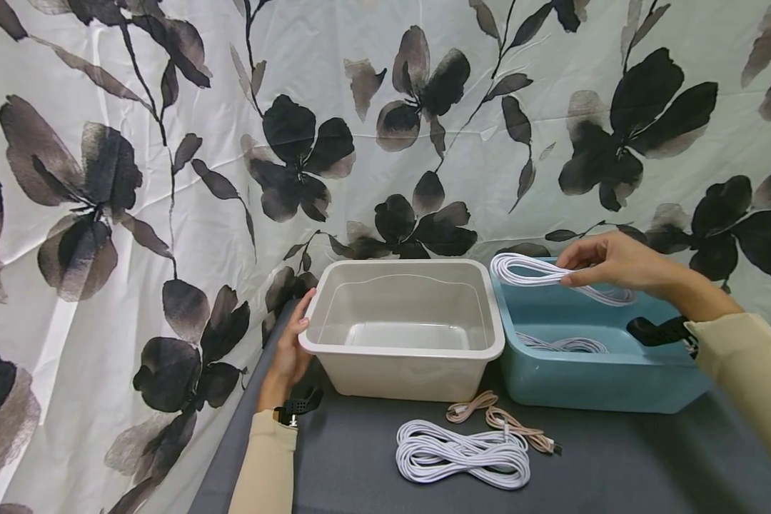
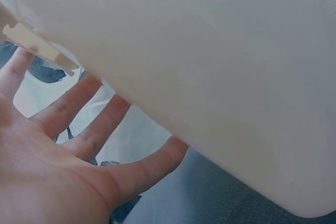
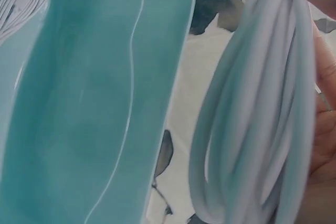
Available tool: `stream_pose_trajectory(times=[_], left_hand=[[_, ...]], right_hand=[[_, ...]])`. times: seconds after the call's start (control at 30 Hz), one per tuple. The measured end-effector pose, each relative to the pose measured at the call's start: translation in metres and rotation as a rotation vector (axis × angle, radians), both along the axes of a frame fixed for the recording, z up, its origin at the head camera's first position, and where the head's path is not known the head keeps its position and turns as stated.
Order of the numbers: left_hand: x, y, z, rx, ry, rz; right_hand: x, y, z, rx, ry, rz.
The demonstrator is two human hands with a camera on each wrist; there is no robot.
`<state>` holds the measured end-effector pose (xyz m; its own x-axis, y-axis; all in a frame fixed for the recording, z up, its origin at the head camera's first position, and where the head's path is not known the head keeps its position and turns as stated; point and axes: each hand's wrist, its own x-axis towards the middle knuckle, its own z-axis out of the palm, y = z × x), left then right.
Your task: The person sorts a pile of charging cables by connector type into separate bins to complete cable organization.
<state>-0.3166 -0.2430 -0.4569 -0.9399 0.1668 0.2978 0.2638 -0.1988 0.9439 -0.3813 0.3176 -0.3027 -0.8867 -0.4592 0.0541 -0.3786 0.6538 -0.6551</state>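
Note:
My right hand [image 1: 623,264] pinches a bundle of coiled white cable [image 1: 530,271] above the blue bin [image 1: 597,385]. In the right wrist view the cable bundle [image 3: 252,108] hangs in thick loops beside the bin's wall. Another white cable coil [image 1: 565,345] lies inside the blue bin. On the left, my left hand [image 1: 288,353] has its fingers extended against the side of the cream bin [image 1: 398,375]. The left wrist view shows the fingertips [image 2: 176,148] touching the bin's outer wall, with the palm away from it.
In front of the bins a larger white cable bundle [image 1: 462,457] lies on the dark grey table [image 1: 360,464]. Two beige cables [image 1: 472,407] lie just behind it. A floral curtain [image 1: 360,171] hangs close behind the bins. The two bins stand side by side.

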Motion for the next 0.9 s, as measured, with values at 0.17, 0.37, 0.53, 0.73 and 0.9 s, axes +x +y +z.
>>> stream_pose_trajectory(times=[0.17,0.37,0.53,0.73,0.9], left_hand=[[0.0,0.0,0.0,-0.008,0.003,0.005],[0.0,0.0,0.0,-0.004,-0.002,0.007],[-0.001,0.001,0.0,0.002,-0.003,0.005],[-0.001,0.001,-0.001,-0.003,-0.003,0.017],[0.0,0.001,0.0,-0.006,0.008,0.016]], right_hand=[[-0.007,0.003,-0.005,0.002,-0.018,-0.017],[-0.014,0.003,-0.01,0.031,-0.033,-0.05],[-0.02,0.004,-0.013,0.049,-0.057,-0.062],[-0.028,0.01,-0.017,0.059,-0.074,-0.05],[-0.034,0.018,-0.022,0.083,-0.061,-0.05]])
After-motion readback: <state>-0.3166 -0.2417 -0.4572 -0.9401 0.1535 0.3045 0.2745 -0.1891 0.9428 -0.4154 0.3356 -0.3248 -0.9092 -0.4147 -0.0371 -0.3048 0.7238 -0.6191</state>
